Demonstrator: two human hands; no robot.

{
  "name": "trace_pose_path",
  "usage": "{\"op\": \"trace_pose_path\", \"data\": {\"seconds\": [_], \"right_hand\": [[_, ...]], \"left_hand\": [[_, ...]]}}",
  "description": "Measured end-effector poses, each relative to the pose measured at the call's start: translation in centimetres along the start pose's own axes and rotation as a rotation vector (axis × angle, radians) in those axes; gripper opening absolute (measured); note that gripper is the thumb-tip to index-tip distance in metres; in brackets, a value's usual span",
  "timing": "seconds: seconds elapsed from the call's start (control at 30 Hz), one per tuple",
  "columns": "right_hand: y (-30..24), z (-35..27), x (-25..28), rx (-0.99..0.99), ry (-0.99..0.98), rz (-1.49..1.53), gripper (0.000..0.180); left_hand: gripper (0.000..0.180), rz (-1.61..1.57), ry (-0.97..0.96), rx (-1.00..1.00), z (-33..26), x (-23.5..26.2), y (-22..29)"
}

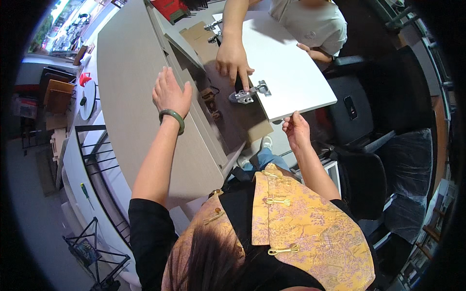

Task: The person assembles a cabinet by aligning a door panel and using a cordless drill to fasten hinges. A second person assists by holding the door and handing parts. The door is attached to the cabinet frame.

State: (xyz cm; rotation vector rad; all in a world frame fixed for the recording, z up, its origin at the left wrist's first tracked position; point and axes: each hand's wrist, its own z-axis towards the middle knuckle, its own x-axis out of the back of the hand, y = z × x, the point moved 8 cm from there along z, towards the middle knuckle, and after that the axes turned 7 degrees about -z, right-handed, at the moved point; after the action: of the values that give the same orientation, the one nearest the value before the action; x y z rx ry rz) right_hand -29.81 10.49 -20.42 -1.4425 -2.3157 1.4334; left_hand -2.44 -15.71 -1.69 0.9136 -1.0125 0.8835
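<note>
My left hand (173, 94), with a dark green bangle at its wrist, lies flat with its fingers stretched on the beige cabinet top (131, 102). My right hand (297, 128) pinches the near edge of a white cabinet door (296, 77), which is held out level to the right of the cabinet. Metal hinges sit along the door's left edge; the nearest hinge (245, 97) sticks out toward the cabinet. A co-worker's hand (233, 58) reaches from above and touches that hinge with a finger. Another hand of the co-worker (310, 51) rests at the door's far right edge.
Cardboard (259, 131) lies on the floor below the door. Black chairs (349, 104) stand at the right, a phone on one seat. Left of the cabinet are a green-handled screwdriver (85, 190) and a black metal frame (97, 150). A red crate (170, 9) stands at the back.
</note>
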Motion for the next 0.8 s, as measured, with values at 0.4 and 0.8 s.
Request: {"op": "trace_pose_path", "data": {"seconds": [0.4, 0.8], "right_hand": [[8.5, 1.9, 7.7, -0.266, 0.197, -0.080, 0.009], [14.4, 3.1, 12.8, -0.488, 0.330, -0.115, 0.017]], "left_hand": [[0.068, 0.012, -0.016, -0.004, 0.1, 0.1, 0.1], [0.068, -0.012, -0.013, -0.013, 0.1, 0.1, 0.2]]}}
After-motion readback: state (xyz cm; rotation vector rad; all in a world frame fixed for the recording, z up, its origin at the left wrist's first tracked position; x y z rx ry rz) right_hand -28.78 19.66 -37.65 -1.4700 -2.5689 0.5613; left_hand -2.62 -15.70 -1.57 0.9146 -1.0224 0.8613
